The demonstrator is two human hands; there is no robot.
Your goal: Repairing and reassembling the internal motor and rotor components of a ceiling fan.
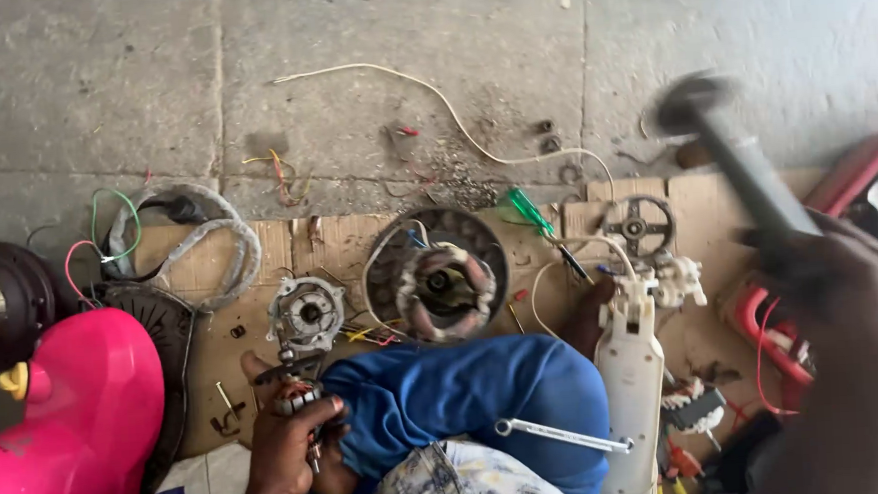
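My left hand (287,447) grips a small motor rotor (297,397), half hidden by my fingers. My right hand (843,306), blurred, holds a hammer (729,147) raised far to the right.

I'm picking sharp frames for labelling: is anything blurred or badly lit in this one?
Head view: the right hand and the dark-headed hammer it grips are smeared by motion blur; the left hand, holding a small copper-wound motor rotor, and the round grey motor housing on the cardboard are sharp; the light is soft and even, with no glare.
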